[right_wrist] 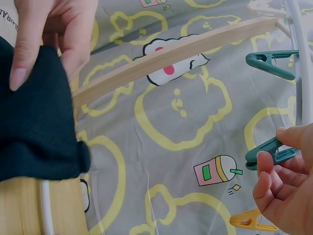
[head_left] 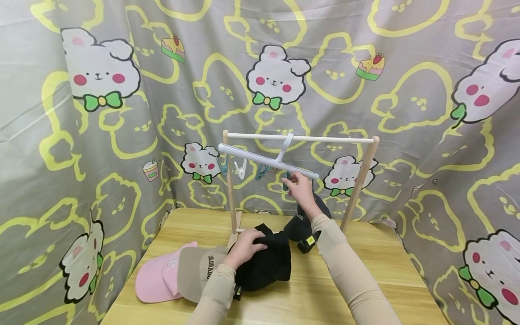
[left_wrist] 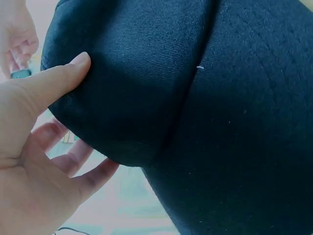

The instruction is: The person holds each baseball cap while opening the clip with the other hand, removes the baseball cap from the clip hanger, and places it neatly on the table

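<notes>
A black cap (head_left: 268, 266) is gripped at its edge by my left hand (head_left: 245, 246). In the left wrist view the thumb lies over the dark fabric (left_wrist: 132, 98) and the fingers are beneath it. Up at the pale hanger (head_left: 260, 159), my right hand (head_left: 300, 187) pinches a teal clothespin (right_wrist: 271, 151) between thumb and fingers. Another teal clothespin (right_wrist: 269, 64) and a yellow one (right_wrist: 252, 221) hang on either side of it. A dark lettered cap (head_left: 298, 225) is behind my right wrist, below the hanger's right end and partly hidden.
The hanger hooks over the crossbar (head_left: 333, 139) of a wooden rack (head_left: 359, 185) on the table (head_left: 329, 293). A beige cap (head_left: 201, 271) and a pink cap (head_left: 158, 275) overlap at the left. Patterned curtains (head_left: 227, 90) surround the table.
</notes>
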`<state>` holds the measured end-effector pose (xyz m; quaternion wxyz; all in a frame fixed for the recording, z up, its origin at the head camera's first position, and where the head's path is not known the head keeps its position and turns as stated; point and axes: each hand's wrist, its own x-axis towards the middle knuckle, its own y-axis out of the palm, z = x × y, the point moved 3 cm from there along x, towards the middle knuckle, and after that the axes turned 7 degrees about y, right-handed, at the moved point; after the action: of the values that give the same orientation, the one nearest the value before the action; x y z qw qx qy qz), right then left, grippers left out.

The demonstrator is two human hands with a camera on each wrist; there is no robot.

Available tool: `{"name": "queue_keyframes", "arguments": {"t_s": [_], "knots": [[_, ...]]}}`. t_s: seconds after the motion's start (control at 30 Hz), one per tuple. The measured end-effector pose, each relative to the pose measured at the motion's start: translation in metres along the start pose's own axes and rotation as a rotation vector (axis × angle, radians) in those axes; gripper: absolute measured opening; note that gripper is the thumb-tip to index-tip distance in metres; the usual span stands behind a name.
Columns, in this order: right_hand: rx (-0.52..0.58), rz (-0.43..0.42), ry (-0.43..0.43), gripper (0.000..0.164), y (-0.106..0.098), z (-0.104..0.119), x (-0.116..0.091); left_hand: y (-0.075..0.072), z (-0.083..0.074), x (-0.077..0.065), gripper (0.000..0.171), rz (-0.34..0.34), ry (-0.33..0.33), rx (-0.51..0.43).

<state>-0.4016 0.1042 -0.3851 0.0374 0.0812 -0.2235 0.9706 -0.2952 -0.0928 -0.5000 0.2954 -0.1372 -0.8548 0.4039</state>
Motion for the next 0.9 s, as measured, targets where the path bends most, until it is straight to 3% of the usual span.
{"name": "queue_keyframes", "arguments": {"t_s": [0.27,0.67,0.9], "knots": [[-0.011,-0.006,-0.007,0.039,0.002,-0.002,0.002,0.015,-0.001,-0.004,0.014,0.034,-0.013,0.034],[-0.017,-0.006,-0.001,0.042,0.0,-0.001,0.003,0.032,-0.006,-0.006,0.016,0.058,0.034,0.103],[-0.005,-0.001,0.006,0.043,0.0,0.001,0.003,0.039,-0.005,-0.008,0.016,0.082,0.028,0.116]]}}
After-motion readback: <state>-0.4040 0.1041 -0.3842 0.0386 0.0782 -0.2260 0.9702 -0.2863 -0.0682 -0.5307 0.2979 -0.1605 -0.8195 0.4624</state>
